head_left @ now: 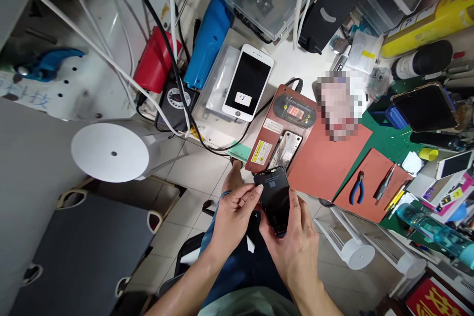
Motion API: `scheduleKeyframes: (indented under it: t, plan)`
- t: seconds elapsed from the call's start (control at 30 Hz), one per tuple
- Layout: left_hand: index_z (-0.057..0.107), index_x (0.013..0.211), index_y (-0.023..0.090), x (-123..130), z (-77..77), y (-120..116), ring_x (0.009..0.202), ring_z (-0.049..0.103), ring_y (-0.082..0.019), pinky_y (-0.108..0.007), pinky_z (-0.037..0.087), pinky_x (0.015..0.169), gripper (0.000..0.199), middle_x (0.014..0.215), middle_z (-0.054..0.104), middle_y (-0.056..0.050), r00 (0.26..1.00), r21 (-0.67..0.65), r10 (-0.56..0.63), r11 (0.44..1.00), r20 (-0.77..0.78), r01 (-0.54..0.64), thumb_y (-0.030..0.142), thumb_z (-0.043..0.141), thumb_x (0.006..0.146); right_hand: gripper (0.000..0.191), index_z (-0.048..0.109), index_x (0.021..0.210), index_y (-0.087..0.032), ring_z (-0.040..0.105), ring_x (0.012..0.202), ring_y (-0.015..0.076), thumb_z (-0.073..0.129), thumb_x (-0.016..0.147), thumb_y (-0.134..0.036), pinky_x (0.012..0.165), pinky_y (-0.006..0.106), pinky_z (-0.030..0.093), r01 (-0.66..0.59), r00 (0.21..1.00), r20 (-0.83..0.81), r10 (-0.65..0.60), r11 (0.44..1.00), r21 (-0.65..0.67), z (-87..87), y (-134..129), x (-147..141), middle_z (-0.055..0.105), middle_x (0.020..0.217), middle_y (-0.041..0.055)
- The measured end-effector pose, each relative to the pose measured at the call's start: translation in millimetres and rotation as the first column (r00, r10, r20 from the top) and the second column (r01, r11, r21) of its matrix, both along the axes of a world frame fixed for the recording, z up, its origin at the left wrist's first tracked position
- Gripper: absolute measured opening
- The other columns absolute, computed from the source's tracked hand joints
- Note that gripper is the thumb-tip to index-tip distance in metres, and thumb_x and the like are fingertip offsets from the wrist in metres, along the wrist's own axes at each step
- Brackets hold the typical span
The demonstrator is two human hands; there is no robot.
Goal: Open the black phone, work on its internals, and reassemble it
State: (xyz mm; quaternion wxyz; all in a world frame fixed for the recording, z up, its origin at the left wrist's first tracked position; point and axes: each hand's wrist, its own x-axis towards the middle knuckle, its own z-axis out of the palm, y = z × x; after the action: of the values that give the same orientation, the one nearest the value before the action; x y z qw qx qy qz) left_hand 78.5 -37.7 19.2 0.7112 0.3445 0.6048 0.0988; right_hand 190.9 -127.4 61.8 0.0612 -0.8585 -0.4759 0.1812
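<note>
A black phone part [273, 202], flat and rectangular with a small printed code near its top, is held over my lap. My right hand [298, 242] wraps around its lower right side, fingers along the edge. With thumb and fingers pinched together, my left hand [237, 212] touches its upper left edge; whether anything small sits in that pinch is hidden. Just beyond the phone part is a brown heating plate [272, 131] with a red digital display, a worn metal piece [285, 150] set in its surface.
A white phone [249, 83] with a small label lies on a plastic box. An orange mat [326, 158] covers the bench; blue-handled pliers [357, 188] rest on another orange mat. Cables hang across the left. A white round stool [111, 153] stands lower left.
</note>
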Motion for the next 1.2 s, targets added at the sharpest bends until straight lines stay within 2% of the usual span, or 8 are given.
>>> scheduleKeyframes:
  t: [0.27,0.53,1.0,1.2]
  plan:
    - [0.072,0.077,0.02,-2.4,4.8,2.0,0.062,0.055,-0.014,-0.025,0.047,0.06,0.04,0.069,0.06,0.001,1.0,0.037,-0.026,0.999,-0.013,0.026,0.056,0.071,0.096,0.063,0.053,0.151,-0.011,0.079,0.106,0.033,0.061,0.105,-0.053,0.077,0.043,0.07,-0.023,0.999,-0.035,0.023,1.0,0.008,4.4,2.9,3.8,0.075,0.125,0.0215]
    - [0.071,0.076,0.021,-4.2,5.5,1.9,0.06,0.056,-0.015,-0.026,0.047,0.058,0.039,0.068,0.061,0.0,1.0,0.04,-0.002,0.999,-0.01,0.002,0.055,0.073,0.095,0.063,0.052,0.152,-0.012,0.079,0.104,0.033,0.063,0.103,-0.05,0.076,0.043,0.07,-0.037,0.998,-0.048,0.038,0.999,0.003,3.6,4.9,6.3,0.074,0.125,0.0207]
    - [0.065,0.077,0.021,1.9,2.2,-1.9,0.065,0.05,-0.014,-0.025,0.047,0.062,0.042,0.069,0.048,0.002,1.0,-0.008,-0.017,1.0,0.01,0.017,0.058,0.07,0.095,0.064,0.053,0.153,-0.012,0.079,0.107,0.0327,0.062,0.105,-0.053,0.078,0.042,0.069,-0.034,0.999,-0.003,0.034,0.999,-0.021,4.8,0.6,8.5,0.073,0.132,0.0229]
    - [0.066,0.078,0.021,6.3,1.3,-0.9,0.066,0.052,-0.014,-0.024,0.047,0.058,0.045,0.067,0.055,0.002,0.999,0.009,-0.035,0.999,0.006,0.034,0.062,0.068,0.096,0.066,0.05,0.156,-0.012,0.079,0.108,0.0339,0.064,0.104,-0.051,0.078,0.043,0.07,-0.03,1.0,0.01,0.03,0.999,-0.014,3.5,0.0,10.6,0.073,0.132,0.0231]
